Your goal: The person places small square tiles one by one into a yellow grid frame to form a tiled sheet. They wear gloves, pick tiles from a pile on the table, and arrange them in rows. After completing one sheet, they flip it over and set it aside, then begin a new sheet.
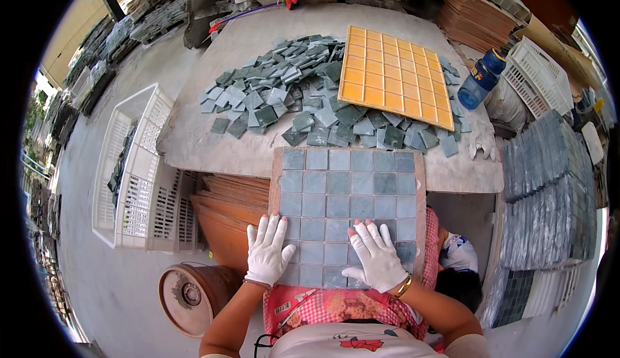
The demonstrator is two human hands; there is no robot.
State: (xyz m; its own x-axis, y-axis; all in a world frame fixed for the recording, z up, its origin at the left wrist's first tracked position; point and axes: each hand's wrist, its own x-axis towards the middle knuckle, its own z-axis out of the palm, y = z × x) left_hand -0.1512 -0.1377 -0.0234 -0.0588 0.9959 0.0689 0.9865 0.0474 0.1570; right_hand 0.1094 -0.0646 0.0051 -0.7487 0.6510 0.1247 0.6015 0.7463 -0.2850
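A sheet of square grey-blue stone tiles, set in even rows, lies on a reddish-brown board in front of me. The board's far end meets the table edge, and its near end is over my lap. My left hand, in a white glove with bare fingertips, is laid along the board's left side with its fingers stretched out. My right hand, gloved the same way, rests flat on the tiles toward the lower right, fingers spread. Neither hand grips anything.
On the table are a heap of loose tiles, a yellow grid tray and a blue bottle. White crates and a rusty bucket stand left. Wrapped tile stacks are right; a person is beside my right arm.
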